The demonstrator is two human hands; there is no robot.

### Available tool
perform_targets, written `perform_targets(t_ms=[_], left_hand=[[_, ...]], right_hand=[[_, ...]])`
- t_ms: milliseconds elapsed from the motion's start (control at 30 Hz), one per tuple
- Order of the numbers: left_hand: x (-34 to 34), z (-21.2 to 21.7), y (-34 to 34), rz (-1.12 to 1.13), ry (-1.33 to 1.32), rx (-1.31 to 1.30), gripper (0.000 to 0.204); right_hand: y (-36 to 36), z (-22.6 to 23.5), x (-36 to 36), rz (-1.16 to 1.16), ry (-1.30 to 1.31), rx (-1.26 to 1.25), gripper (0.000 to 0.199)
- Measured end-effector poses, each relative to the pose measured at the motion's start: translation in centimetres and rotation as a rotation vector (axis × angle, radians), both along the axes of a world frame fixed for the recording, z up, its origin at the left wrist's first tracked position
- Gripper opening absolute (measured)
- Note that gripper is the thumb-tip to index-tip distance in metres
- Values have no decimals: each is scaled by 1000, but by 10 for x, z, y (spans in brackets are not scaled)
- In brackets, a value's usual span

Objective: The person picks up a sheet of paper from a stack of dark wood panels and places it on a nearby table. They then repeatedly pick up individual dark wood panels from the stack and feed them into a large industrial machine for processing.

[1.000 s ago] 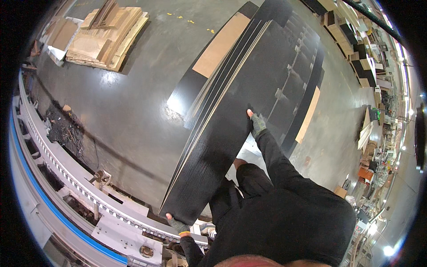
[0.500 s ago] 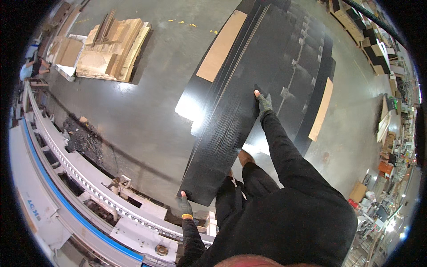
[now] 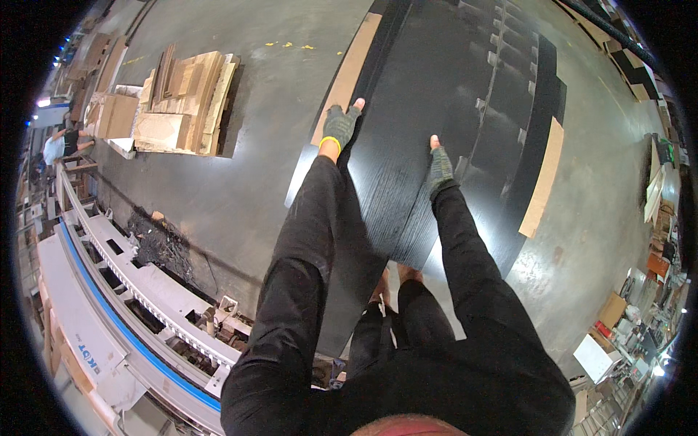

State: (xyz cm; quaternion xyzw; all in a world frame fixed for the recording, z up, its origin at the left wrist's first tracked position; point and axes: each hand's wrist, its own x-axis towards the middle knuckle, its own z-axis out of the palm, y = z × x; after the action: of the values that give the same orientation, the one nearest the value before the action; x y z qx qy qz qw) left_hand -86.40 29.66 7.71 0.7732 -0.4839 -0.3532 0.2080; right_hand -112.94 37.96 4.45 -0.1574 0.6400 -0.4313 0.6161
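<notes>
Head | black panel (image 3: 396,134) between left grip (image 3: 339,129) and right grip (image 3: 440,166) | pinch: can't discern

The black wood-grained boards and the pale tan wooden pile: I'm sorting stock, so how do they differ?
The black wood-grained boards look dark and glossy; the pale tan wooden pile looks matte. The gloved left hand and right hand touch the boards; the pile lies apart, farther left. Both consist of flat pieces.
</notes>
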Motion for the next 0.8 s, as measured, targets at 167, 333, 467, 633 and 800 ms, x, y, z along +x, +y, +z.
perform_targets(t_ms=[167, 333, 467, 633, 800], left_hand=[[6, -40, -22, -12, 146, 54, 103], [-5, -7, -20, -40, 325, 39, 88], [6, 8, -24, -131, 396, 68, 90], [16, -7, -27, -269, 432, 136, 103], [33, -43, 15, -12, 94, -42, 102]], right_hand=[[-6, 10, 24, 67, 25, 69, 75], [-16, 4, 29, 134, -91, 126, 93], [-19, -30, 42, 105, -64, -54, 99], [-15, -38, 23, 155, -118, 34, 87], [-3, 10, 48, 257, -308, 36, 82]])
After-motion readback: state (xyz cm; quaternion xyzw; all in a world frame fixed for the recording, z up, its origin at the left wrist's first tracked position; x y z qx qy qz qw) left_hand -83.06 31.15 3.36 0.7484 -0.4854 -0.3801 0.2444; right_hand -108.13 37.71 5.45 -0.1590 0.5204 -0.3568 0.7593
